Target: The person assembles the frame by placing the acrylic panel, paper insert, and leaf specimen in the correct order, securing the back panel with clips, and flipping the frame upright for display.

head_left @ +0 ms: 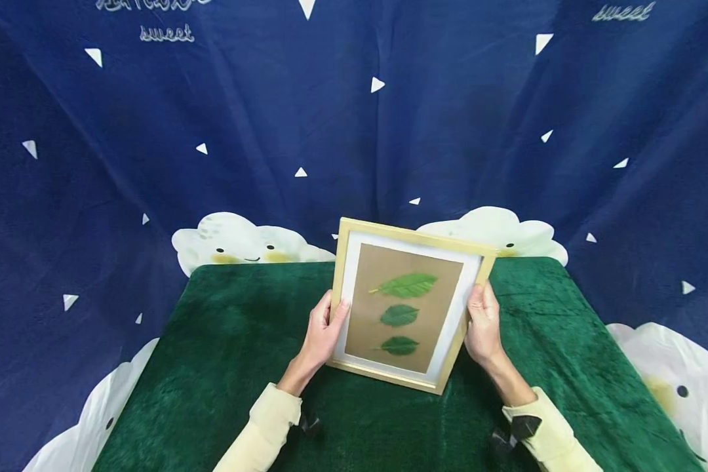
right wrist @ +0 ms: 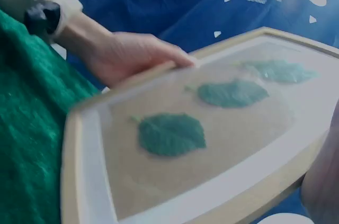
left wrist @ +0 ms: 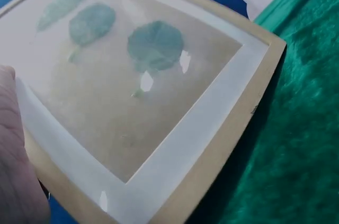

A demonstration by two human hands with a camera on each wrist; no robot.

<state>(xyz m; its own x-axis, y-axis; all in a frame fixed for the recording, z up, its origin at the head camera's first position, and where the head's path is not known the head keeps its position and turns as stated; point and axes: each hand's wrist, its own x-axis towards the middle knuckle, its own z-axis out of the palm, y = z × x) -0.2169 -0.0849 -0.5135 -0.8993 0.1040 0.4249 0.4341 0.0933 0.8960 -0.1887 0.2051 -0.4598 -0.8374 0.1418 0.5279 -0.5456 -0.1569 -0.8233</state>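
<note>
A picture frame (head_left: pixel 389 380) of light wood is held tilted over the green cloth, its front facing the head camera. Inside a white mat, three green leaves (head_left: pixel 399 314) lie in a column on a brown backing. My left hand (head_left: pixel 324 331) grips the frame's left side, thumb on the front edge. On the opposite side my right hand (head_left: pixel 482 324) grips the frame, thumb at the front; its other fingers are largely hidden behind. In the left wrist view, glare spots show across the glazed front (left wrist: pixel 127 128). The right wrist view shows the left hand (right wrist: pixel 137 57) at the far edge.
A green plush cloth (head_left: pixel 230 328) covers the table beneath the frame. Behind and at both sides hangs a dark blue curtain (head_left: pixel 330 118) with white triangles and smiling clouds (head_left: pixel 236 239). Dark straps (head_left: pixel 525 426) sit at the pale sleeve cuffs.
</note>
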